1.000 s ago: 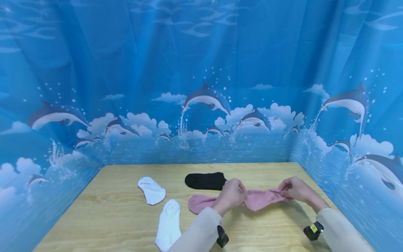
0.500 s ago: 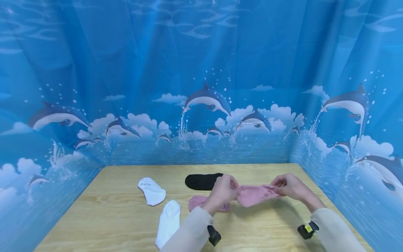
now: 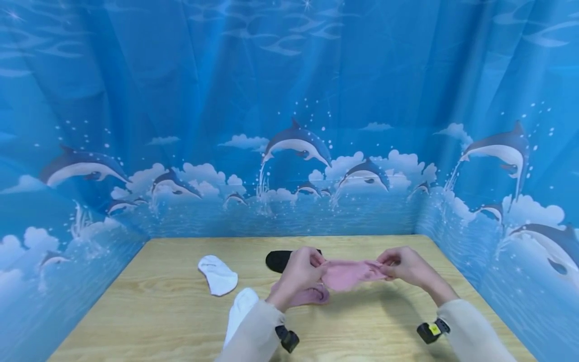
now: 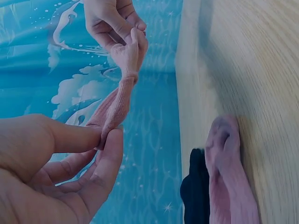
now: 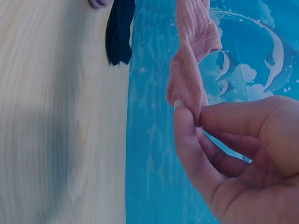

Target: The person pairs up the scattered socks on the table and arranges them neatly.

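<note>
A pink sock (image 3: 346,274) is stretched sideways between both hands above the table. My left hand (image 3: 300,274) pinches its left end between thumb and finger, and my right hand (image 3: 407,266) pinches the right end. Seen from the left wrist, the held sock (image 4: 122,93) looks twisted and gathered along its length. A second pink sock (image 3: 312,295) lies flat below the left hand, which partly covers it. Behind that lies a black sock (image 3: 277,261), also partly hidden by the left hand.
Two white socks lie on the left of the wooden table (image 3: 149,301): one farther back (image 3: 218,275), one nearer (image 3: 242,306) and partly behind the left sleeve. A blue dolphin-print curtain (image 3: 289,125) encloses the back and sides.
Both hands have moved left and slightly up with the pink sock held between them. The left hand now covers more of the black sock, and the other pink sock's cuff has come into sight.
</note>
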A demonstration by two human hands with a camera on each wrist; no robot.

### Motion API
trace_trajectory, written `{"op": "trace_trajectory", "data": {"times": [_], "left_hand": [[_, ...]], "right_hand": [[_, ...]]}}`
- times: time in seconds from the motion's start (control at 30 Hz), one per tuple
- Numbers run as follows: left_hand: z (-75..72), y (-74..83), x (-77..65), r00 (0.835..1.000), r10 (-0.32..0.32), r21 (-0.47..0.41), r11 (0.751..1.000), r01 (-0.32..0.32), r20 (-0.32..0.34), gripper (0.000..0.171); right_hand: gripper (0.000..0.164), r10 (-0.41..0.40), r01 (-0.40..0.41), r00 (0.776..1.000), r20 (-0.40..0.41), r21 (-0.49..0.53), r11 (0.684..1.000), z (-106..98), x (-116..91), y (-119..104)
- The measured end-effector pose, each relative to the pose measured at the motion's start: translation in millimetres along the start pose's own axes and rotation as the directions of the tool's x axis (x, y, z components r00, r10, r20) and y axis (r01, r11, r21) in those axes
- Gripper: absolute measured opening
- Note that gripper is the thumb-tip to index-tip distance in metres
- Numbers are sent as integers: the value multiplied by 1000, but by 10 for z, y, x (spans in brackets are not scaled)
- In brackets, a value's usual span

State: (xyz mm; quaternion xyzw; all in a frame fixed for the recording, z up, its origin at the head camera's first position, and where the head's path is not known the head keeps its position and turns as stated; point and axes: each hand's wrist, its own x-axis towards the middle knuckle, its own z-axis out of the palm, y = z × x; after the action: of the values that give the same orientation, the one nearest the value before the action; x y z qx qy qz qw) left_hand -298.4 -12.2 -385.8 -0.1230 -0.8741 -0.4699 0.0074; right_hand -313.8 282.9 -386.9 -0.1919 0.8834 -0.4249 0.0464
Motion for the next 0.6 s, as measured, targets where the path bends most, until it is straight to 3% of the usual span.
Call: {"op": "trace_trajectory", "data": {"times": [0.33, 0.6], "left_hand": [[-202, -66, -122, 1000, -26, -36, 999, 26, -15, 5], [-266, -170, -187, 999, -36, -15, 999, 36, -40, 8]], "right_hand": [[21, 15, -16, 1000, 18, 58, 998, 164, 79, -113], [21, 37, -42, 998, 57, 83, 996, 287, 107, -185]]}}
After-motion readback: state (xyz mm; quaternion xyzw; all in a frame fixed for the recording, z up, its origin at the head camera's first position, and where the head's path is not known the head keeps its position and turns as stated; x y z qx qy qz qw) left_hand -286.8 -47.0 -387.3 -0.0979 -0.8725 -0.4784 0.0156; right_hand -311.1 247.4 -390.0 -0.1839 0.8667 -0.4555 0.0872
